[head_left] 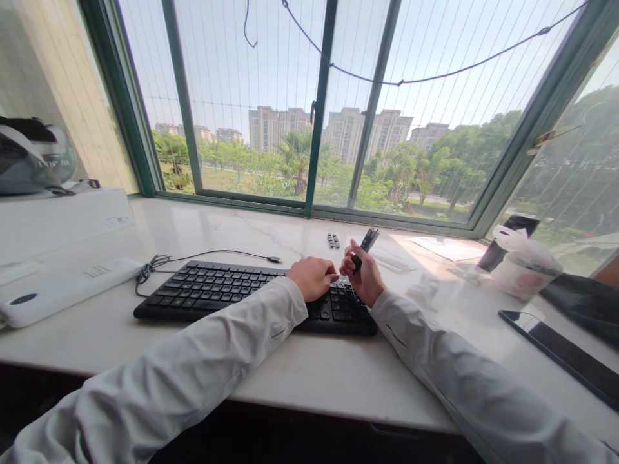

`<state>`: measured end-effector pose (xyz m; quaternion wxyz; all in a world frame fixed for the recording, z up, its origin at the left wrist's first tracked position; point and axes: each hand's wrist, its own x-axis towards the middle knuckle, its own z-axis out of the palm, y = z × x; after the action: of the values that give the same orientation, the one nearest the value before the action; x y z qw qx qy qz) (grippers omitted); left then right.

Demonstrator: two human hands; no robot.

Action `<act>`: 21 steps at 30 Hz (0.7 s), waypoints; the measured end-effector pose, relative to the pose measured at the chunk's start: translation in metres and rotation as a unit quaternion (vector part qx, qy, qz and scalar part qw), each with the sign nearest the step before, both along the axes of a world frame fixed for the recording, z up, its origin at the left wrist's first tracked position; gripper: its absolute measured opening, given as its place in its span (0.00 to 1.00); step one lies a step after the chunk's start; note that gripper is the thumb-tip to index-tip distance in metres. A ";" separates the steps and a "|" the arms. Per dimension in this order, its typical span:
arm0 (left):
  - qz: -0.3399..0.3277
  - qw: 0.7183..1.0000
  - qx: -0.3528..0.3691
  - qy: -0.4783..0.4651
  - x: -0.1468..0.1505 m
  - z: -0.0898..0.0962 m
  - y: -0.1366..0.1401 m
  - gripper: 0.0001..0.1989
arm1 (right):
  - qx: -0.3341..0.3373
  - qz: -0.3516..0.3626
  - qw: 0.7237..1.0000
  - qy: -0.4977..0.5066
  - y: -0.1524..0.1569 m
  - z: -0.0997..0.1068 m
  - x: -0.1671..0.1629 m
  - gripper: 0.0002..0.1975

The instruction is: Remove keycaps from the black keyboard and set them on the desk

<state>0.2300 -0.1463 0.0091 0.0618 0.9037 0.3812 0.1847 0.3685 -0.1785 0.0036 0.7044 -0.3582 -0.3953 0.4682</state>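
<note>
A black keyboard (207,290) lies at a slant on the white counter. My right hand (365,274) is closed around a black keycap puller (369,241), tilted with its pronged end up; thin wires show below the fist, over the keyboard's right part. Over the keys just left of it, my left hand (312,277) has its fingers curled together, tips close to those wires. Whatever the left fingertips pinch, if anything, is hidden. Several loose keycaps (333,241) stand in small rows behind the keyboard.
A USB cable (232,252) runs behind the keyboard. At left are a white device (72,290) and a white box (62,216). To the right lie a phone (561,351), a bagged cup (525,267) and paper (447,247). The window (319,129) borders the counter's back.
</note>
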 end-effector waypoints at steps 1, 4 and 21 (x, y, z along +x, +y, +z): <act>-0.002 1.000 0.003 -0.003 0.000 0.000 -0.001 0.13 | 0.003 0.002 1.000 0.004 0.000 0.000 0.001 0.18; -0.003 1.000 0.003 -0.008 -0.001 0.000 -0.001 0.13 | 0.005 0.000 1.000 0.005 0.001 -0.001 0.002 0.17; 0.008 1.000 -0.002 -0.004 -0.001 -0.002 -0.002 0.13 | -0.011 -0.025 0.999 -0.039 -0.001 -0.004 -0.001 0.19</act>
<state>0.2294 -0.1485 0.0074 0.0641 0.8996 0.3887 0.1883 0.3673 -0.1798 0.0001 0.6957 -0.3935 -0.4085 0.4407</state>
